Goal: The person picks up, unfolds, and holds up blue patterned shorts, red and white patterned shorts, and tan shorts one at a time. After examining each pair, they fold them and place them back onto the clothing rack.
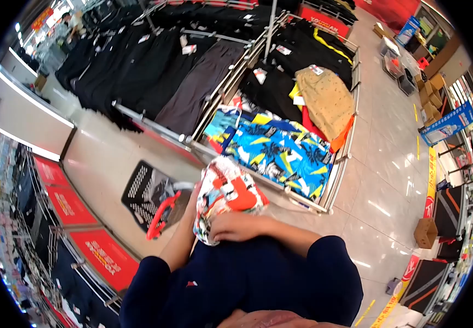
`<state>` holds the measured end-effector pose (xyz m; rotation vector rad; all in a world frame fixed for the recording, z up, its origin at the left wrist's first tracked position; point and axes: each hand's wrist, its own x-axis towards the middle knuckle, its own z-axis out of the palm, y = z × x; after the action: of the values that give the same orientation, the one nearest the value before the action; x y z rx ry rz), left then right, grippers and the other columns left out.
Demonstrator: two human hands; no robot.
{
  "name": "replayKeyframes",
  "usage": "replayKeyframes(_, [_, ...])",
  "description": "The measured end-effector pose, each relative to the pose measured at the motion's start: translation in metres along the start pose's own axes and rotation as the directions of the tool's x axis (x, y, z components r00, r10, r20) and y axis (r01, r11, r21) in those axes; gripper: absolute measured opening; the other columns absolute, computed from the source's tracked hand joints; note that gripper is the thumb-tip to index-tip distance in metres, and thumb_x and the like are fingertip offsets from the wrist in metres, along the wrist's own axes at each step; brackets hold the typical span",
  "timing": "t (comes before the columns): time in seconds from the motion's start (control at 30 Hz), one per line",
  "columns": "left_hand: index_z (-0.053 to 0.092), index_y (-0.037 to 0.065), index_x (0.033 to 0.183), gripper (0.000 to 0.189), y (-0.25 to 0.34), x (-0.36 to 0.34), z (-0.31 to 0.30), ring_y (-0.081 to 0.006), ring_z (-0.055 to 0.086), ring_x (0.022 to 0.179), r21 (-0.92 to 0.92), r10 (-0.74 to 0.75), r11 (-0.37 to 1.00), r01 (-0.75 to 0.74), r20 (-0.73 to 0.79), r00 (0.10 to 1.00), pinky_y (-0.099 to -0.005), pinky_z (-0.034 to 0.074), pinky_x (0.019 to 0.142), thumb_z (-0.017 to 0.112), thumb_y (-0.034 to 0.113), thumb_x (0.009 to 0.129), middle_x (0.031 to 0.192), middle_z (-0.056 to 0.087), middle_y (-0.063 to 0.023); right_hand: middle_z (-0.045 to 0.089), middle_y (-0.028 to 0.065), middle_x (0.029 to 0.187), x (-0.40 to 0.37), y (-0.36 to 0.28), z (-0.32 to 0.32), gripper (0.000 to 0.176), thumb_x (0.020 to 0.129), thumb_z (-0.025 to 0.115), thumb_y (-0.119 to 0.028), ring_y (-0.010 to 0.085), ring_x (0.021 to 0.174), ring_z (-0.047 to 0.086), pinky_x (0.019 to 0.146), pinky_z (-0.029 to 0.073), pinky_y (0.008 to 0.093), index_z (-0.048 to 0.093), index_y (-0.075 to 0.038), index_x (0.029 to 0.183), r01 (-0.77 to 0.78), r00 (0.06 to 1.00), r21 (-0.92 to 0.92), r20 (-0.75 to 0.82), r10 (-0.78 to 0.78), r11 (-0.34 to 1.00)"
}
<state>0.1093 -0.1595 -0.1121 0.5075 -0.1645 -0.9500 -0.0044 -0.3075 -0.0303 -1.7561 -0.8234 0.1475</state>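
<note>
Head camera view, looking forward and down at a person in a navy top point(247, 279), standing in a shop among clothing displays. Raised in front of the chest is a bunched printed cloth point(228, 188), white with orange-red, green and dark patches. The right hand point(237, 227) grasps its near edge, fingers curled against the fabric. The left hand point(197, 190) is on the cloth's left side, mostly hidden behind it, so whether its fingers are closed cannot be told.

Just beyond the hands is a metal-railed display stand point(302, 204). On its nearest part lie bright blue garments point(280, 150) printed with yellow, white and dark palm shapes. Farther from the hands, behind these, a tan garment point(324, 101) with a tag lies over other clothes, with black garments around it. Ahead and to the left of the hands, a dark grey garment point(198, 82) lies beside a long row of black clothing point(121, 71).

Left of the left hand, down near the floor, is a black mesh basket point(139, 191) with a red handle point(162, 216). Farther left and nearer the body are red signs point(102, 257) along another rack. Well to the right of the hands, across shiny tiles point(373, 186), sits a cardboard box point(425, 233).
</note>
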Motion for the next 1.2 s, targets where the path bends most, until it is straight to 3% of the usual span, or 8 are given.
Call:
replayKeyframes(0.13, [0.047,0.005,0.136,0.045,0.029,-0.039,-0.024,-0.0231,0.057,0.122,0.231,0.22,0.95,-0.21,-0.021,0.975,-0.0392,0.047,0.102,0.053,0.028,0.099,0.135,0.055,-0.0137,0.067,0.0117,0.091,-0.01,-0.009,0.018,0.017,0.096,0.059,-0.018,0.0276,0.086,0.063,0.079,0.05,0.0389,0.065,-0.003,0.092,0.036,0.903,0.057,-0.43,-0.008,0.998])
replayKeyframes(0.27, [0.058,0.004,0.122,0.035,0.063,-0.098,-0.032,-0.0198,0.063,0.112,0.1,0.18,0.977,-0.186,0.061,0.982,-0.0345,0.052,0.096,0.057,-0.004,0.088,0.12,0.066,-0.0118,0.064,0.0055,0.088,-0.012,0.005,0.059,0.028,0.104,0.045,-0.02,0.0138,0.087,0.06,0.081,0.047,0.0299,0.062,-0.001,0.094,-0.116,0.255,0.396,-0.874,0.413,0.911])
replayKeyframes(0.43, [0.069,-0.001,0.102,0.037,0.084,-0.158,-0.022,-0.0092,0.064,0.087,0.48,-0.079,0.877,-0.015,0.175,0.981,-0.0224,0.05,0.073,0.045,-0.01,0.076,0.099,0.07,-0.0054,0.05,0.0156,0.14,0.01,-0.004,0.104,0.055,0.103,0.047,-0.041,0.0238,0.127,0.049,0.107,0.041,0.0386,0.043,-0.002,0.141,0.051,0.467,0.894,-0.415,0.781,0.445])
replayKeyframes(0.53, [0.069,-0.004,0.105,0.035,0.084,-0.181,-0.009,-0.0068,0.062,0.081,0.656,-0.078,0.755,0.003,0.085,0.993,-0.021,0.047,0.067,0.048,-0.009,0.079,0.098,0.071,-0.0063,0.058,0.0087,0.129,0.027,0.006,0.123,0.053,0.092,0.065,-0.018,0.0179,0.115,0.057,0.098,0.048,0.035,0.046,0.0,0.138,-0.434,0.708,0.437,-0.375,0.598,0.788])
replayKeyframes(0.63, [0.071,-0.004,0.104,0.04,0.084,-0.207,-0.036,-0.0135,0.065,0.095,0.675,-0.241,0.735,0.06,0.178,0.954,-0.0263,0.049,0.087,0.044,-0.011,0.076,0.104,0.072,-0.0093,0.057,0.0078,0.13,0.057,-0.012,0.147,0.065,0.086,0.074,-0.018,0.0162,0.115,0.056,0.099,0.047,0.0339,0.043,0.0,0.14,-0.302,0.548,0.771,-0.341,0.764,0.561])
replayKeyframes(0.77, [0.073,-0.001,0.099,0.031,0.085,-0.242,-0.039,-0.0131,0.066,0.08,0.8,-0.446,0.539,0.264,0.005,0.895,-0.0289,0.052,0.072,0.047,-0.005,0.082,0.086,0.073,-0.0078,0.058,0.0058,0.129,0.055,-0.015,0.169,0.052,0.096,0.063,-0.026,0.0144,0.113,0.055,0.098,0.046,0.0309,0.047,-0.002,0.14,-0.377,0.659,0.679,-0.281,0.697,0.63])
replayKeyframes(1.0, [0.071,0.005,0.093,0.019,0.04,-0.265,-0.046,-0.0365,0.067,0.08,0.985,0.03,0.079,-0.153,0.151,0.988,-0.0436,0.053,0.072,0.06,0.009,0.078,0.082,0.068,-0.0188,0.061,0.0158,0.124,0.056,-0.018,0.18,0.073,0.08,0.065,-0.025,0.0231,0.113,0.058,0.098,0.044,0.0341,0.042,0.0,0.144,-0.53,0.796,0.254,-0.18,0.578,0.809])
replayKeyframes(1.2, [0.069,0.007,0.093,0.022,0.042,-0.271,-0.038,-0.0392,0.065,0.081,0.942,0.042,-0.27,-0.197,0.216,0.975,-0.0482,0.051,0.073,0.063,0.014,0.074,0.081,0.067,-0.0189,0.066,0.0254,0.102,0.082,-0.061,0.187,0.065,0.08,0.062,-0.015,0.0368,0.09,0.066,0.082,0.05,0.0391,0.046,-0.004,0.142,-0.651,0.742,-0.002,-0.212,0.636,0.759])
